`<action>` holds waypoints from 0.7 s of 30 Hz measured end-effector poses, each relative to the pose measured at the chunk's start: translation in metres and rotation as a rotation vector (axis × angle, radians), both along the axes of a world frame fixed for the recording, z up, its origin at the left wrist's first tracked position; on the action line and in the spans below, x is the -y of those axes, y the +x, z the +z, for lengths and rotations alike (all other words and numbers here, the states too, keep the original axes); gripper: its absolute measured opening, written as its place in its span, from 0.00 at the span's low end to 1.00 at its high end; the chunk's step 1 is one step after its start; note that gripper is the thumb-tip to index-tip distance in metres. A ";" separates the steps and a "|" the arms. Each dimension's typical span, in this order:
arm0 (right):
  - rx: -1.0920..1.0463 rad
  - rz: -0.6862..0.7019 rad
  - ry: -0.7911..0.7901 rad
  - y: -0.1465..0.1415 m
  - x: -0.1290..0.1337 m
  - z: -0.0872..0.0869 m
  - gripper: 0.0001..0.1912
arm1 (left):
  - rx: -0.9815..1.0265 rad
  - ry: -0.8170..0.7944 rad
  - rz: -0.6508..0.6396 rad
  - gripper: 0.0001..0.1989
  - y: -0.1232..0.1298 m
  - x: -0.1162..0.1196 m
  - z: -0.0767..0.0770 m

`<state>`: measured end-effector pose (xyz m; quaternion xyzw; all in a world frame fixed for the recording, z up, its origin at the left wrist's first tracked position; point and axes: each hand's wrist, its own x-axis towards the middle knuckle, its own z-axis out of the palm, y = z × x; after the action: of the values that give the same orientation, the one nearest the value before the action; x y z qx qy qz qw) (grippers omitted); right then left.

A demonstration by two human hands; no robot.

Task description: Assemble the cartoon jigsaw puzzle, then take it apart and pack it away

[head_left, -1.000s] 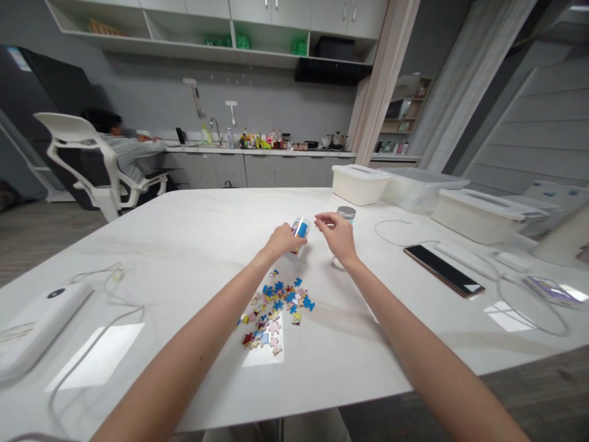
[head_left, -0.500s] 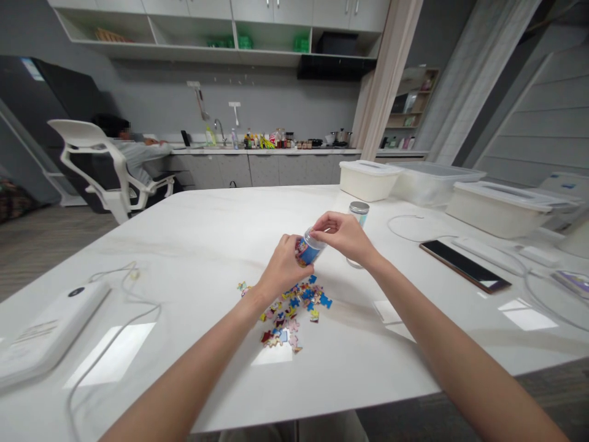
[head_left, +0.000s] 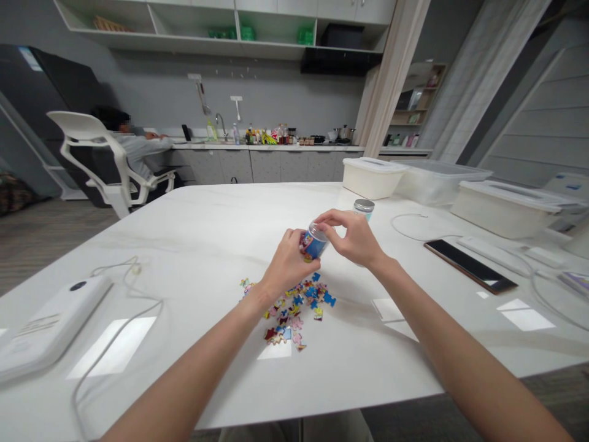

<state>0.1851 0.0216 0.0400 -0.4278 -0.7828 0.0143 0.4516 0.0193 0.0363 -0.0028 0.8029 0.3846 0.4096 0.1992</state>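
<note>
My left hand (head_left: 291,261) is wrapped round a small clear jar (head_left: 315,242) with a blue printed label, tilted above the white table (head_left: 207,233). Its mouth has no lid on it. My right hand (head_left: 347,236) is at the jar's mouth, thumb and fingers drawn together; anything between its fingertips is too small to make out. Under the jar, colourful jigsaw pieces (head_left: 298,301) lie in a loose heap. A second jar (head_left: 363,207) with a silver lid stands upright behind my right hand, which partly hides it.
A dark tablet (head_left: 469,265) and cables lie at the right, with white boxes (head_left: 372,178) and a clear bin (head_left: 435,184) behind. A white device (head_left: 53,325) with a cable is at the left. A person (head_left: 138,150) sits at the far left counter.
The view has shifted slightly. My right thumb and fingers have moved a little at the jar's mouth. My left hand still holds the jar.
</note>
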 end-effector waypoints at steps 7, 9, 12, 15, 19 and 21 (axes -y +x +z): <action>-0.244 0.067 -0.007 0.005 -0.009 -0.009 0.17 | 0.124 -0.034 0.014 0.17 0.005 -0.001 -0.004; -0.289 0.180 -0.191 0.005 -0.017 -0.016 0.26 | 0.153 -0.013 0.019 0.17 0.005 -0.004 -0.003; -0.382 0.245 -0.342 0.001 -0.027 -0.029 0.29 | 0.040 0.022 -0.030 0.19 -0.010 -0.012 0.009; -0.405 0.130 -0.295 -0.002 -0.032 -0.037 0.29 | -0.405 -0.032 0.013 0.25 -0.046 -0.020 0.033; -0.275 -0.039 -0.207 0.000 -0.035 -0.045 0.29 | -1.045 -0.389 0.110 0.30 -0.094 -0.016 0.052; -0.237 -0.065 -0.188 0.001 -0.035 -0.048 0.28 | -1.077 -0.460 0.047 0.35 -0.104 -0.009 0.048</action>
<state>0.1863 0.0571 -0.0080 -0.4884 -0.7050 0.1235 0.4992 -0.0845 0.0455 0.0455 0.8253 0.5284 -0.1459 0.1356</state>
